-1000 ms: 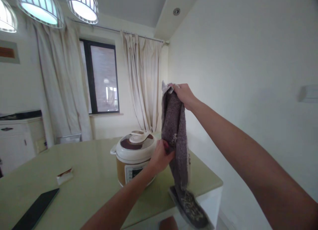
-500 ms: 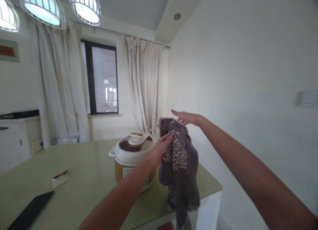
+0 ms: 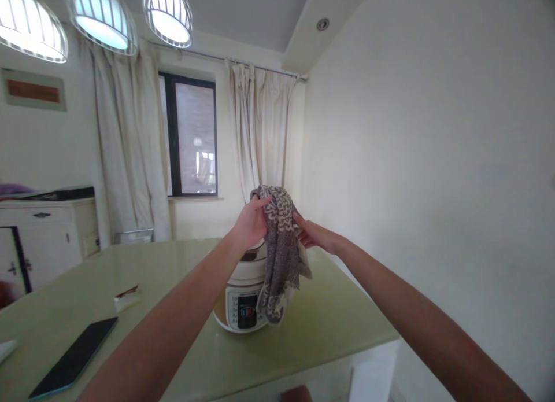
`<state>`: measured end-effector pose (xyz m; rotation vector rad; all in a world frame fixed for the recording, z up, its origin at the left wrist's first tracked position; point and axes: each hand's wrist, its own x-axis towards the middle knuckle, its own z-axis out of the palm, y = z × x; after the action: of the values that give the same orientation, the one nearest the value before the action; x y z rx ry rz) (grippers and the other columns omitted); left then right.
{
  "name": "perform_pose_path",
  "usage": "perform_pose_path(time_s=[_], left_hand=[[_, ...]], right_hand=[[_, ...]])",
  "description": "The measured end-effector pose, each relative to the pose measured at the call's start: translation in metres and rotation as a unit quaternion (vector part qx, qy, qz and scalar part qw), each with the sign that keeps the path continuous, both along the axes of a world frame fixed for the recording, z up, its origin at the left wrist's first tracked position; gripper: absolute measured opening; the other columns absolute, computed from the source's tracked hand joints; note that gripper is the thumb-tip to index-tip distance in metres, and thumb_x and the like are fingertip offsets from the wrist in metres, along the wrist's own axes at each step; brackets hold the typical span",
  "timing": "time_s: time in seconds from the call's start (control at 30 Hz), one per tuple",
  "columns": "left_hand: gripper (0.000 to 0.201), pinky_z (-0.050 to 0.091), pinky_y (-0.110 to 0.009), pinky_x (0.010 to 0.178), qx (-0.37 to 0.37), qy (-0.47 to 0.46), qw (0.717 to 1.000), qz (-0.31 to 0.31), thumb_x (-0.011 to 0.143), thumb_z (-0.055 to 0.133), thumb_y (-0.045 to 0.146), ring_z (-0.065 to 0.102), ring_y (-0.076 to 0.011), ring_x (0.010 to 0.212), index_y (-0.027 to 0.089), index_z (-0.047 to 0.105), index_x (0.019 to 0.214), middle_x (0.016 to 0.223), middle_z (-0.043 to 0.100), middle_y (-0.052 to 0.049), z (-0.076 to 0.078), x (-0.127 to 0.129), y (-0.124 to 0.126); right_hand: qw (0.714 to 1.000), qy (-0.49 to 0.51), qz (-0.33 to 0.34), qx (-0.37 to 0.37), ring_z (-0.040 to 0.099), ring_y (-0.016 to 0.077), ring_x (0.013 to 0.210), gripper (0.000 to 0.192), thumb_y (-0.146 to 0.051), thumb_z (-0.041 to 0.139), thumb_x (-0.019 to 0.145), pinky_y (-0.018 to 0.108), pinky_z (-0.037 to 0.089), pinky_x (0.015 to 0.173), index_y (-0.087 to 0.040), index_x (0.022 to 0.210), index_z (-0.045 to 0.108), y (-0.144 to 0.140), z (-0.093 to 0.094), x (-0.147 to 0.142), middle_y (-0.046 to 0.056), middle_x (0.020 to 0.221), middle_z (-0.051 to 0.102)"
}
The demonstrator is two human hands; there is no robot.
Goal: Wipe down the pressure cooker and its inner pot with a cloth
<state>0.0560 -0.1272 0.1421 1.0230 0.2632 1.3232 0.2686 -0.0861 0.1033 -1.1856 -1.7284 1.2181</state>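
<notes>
A grey-brown cloth (image 3: 281, 246) with a cream scroll pattern and ragged edges hangs bunched in the air at the middle of the view. My left hand (image 3: 251, 224) grips its upper left part, thumb on top. On the other side my right hand (image 3: 319, 236) pinches the cloth's right edge, thumb in front and fingers partly behind it. Behind the cloth and my left forearm stands a white and gold electric pressure cooker (image 3: 232, 275), its control panel facing me. The cloth hides most of its lid and right side.
The cooker stands on a pale green tabletop (image 3: 173, 263). A dark phone or tablet (image 3: 74, 357) lies at the front left, with a small white packet (image 3: 127, 298) beyond it. A white cabinet (image 3: 47, 234) stands at the far left. A plain wall (image 3: 425, 159) rises on the right.
My right hand has come down and taken hold of the cloth. My left hand has moved left and up with it, so it now hangs higher, in front of the cooker. The view has turned left.
</notes>
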Motion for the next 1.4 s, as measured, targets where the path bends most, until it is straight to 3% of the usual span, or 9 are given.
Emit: perform_pose_path(time_s=[0.13, 0.3, 0.4, 0.6, 0.73, 0.83, 0.97, 1.13, 1.4], left_hand=[[0.041, 0.060, -0.040, 0.089, 0.004, -0.014, 0.999, 0.046, 0.072, 0.081, 0.015, 0.077, -0.0225, 0.089, 0.024, 0.056, 0.103, 0.095, 0.077, 0.000, 0.003, -0.017, 0.000], [0.046, 0.060, -0.039, 0.086, -0.016, -0.029, 0.997, 0.065, 0.068, 0.086, 0.020, 0.077, -0.0230, 0.085, 0.024, 0.055, 0.102, 0.087, 0.074, 0.001, 0.006, -0.033, 0.003], [0.044, 0.061, -0.040, 0.085, -0.022, -0.034, 0.997, 0.061, 0.069, 0.085, 0.020, 0.077, -0.0240, 0.085, 0.023, 0.057, 0.104, 0.088, 0.075, 0.000, 0.007, -0.035, 0.003], [0.044, 0.062, -0.043, 0.087, 0.001, -0.025, 0.999, 0.045, 0.074, 0.083, 0.022, 0.078, -0.0262, 0.089, 0.022, 0.060, 0.112, 0.097, 0.077, -0.004, 0.008, -0.035, -0.003], [0.045, 0.062, -0.044, 0.087, 0.006, -0.035, 0.998, 0.054, 0.076, 0.082, 0.023, 0.077, -0.0264, 0.090, 0.022, 0.060, 0.116, 0.098, 0.077, -0.004, 0.011, -0.039, -0.005], [0.049, 0.062, -0.044, 0.087, 0.007, -0.040, 0.998, 0.055, 0.077, 0.081, 0.024, 0.077, -0.0272, 0.090, 0.021, 0.061, 0.122, 0.098, 0.077, -0.005, 0.015, -0.041, -0.006], [0.051, 0.062, -0.045, 0.087, 0.012, -0.038, 0.997, 0.064, 0.076, 0.082, 0.023, 0.077, -0.0275, 0.090, 0.021, 0.060, 0.122, 0.099, 0.077, -0.006, 0.023, -0.044, -0.007], [0.052, 0.064, -0.044, 0.082, -0.008, 0.009, 0.990, 0.140, 0.072, 0.087, 0.019, 0.077, -0.0251, 0.082, 0.024, 0.059, 0.116, 0.088, 0.076, -0.002, 0.028, -0.059, 0.002], [0.064, 0.061, -0.032, 0.061, -0.070, 0.197, 0.937, 0.280, 0.060, 0.099, 0.020, 0.072, -0.0200, 0.064, 0.013, 0.066, 0.114, 0.079, 0.076, -0.007, 0.027, -0.111, 0.027]], right_hand=[[0.993, 0.111, -0.009, 0.046, 0.070, 0.0213, 0.080, 0.059, -0.079, 0.070, 0.083, 0.033, 0.058, 0.076, -0.021, 0.093, 0.074, 0.005, 0.007, -0.010, 0.008, 0.088, 0.076], [0.989, -0.008, -0.109, 0.101, 0.058, 0.0164, 0.058, 0.066, -0.082, 0.061, 0.088, 0.029, 0.049, 0.062, -0.019, 0.066, 0.068, 0.007, 0.013, -0.023, 0.005, 0.058, 0.062], [0.996, 0.020, -0.062, 0.068, 0.063, 0.0182, 0.066, 0.073, -0.085, 0.052, 0.091, 0.031, 0.051, 0.067, -0.019, 0.064, 0.068, 0.006, 0.010, -0.036, 0.008, 0.067, 0.068], [0.987, 0.156, 0.024, -0.034, 0.066, 0.0185, 0.082, 0.042, -0.064, 0.069, 0.092, 0.031, 0.053, 0.078, -0.023, 0.091, 0.071, 0.002, 0.011, -0.054, 0.005, 0.096, 0.075], [0.985, 0.148, 0.037, -0.081, 0.066, 0.0209, 0.082, 0.055, -0.078, 0.057, 0.093, 0.032, 0.053, 0.074, -0.025, 0.103, 0.068, 0.003, 0.011, -0.063, 0.005, 0.093, 0.073], [0.981, 0.169, 0.045, -0.085, 0.067, 0.0223, 0.087, 0.063, -0.084, 0.050, 0.092, 0.033, 0.052, 0.076, -0.026, 0.110, 0.067, 0.002, 0.009, -0.072, 0.005, 0.094, 0.073], [0.970, 0.241, 0.038, 0.001, 0.066, 0.0210, 0.095, 0.043, -0.065, 0.075, 0.085, 0.031, 0.051, 0.079, -0.028, 0.104, 0.067, 0.000, 0.011, -0.080, 0.002, 0.099, 0.074], [0.948, 0.298, -0.063, 0.095, 0.063, 0.0194, 0.087, 0.035, -0.055, 0.080, 0.079, 0.029, 0.050, 0.072, -0.026, 0.090, 0.065, 0.009, 0.031, -0.068, 0.001, 0.090, 0.072], [0.914, 0.232, -0.268, 0.196, 0.056, 0.0162, 0.071, 0.036, -0.050, 0.080, 0.076, 0.028, 0.043, 0.059, -0.022, 0.084, 0.060, 0.039, 0.090, -0.026, -0.001, 0.076, 0.063]])
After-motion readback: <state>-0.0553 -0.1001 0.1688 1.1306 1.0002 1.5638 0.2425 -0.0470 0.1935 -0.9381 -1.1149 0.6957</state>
